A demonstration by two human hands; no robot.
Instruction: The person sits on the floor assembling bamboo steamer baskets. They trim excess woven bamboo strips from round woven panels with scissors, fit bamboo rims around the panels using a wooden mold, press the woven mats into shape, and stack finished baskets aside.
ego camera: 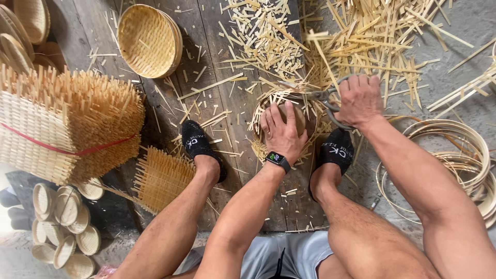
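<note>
My left hand (281,133) presses flat on a round wooden form (297,114) set inside a half-woven bamboo basket (268,101) on the dark wooden floor between my feet. A smartwatch sits on that wrist. My right hand (359,99) grips the handles of large metal shears (326,101), whose blades reach the basket's splayed strip ends at its upper right rim. Loose bamboo strips stick out around the basket.
Cut bamboo strips (361,36) litter the floor ahead. A finished round basket (149,40) lies at top centre. A tied stack of woven mats (62,124) and small baskets (64,227) are left. Bamboo hoops (454,155) lie right. A woven mat (161,178) lies by my left foot.
</note>
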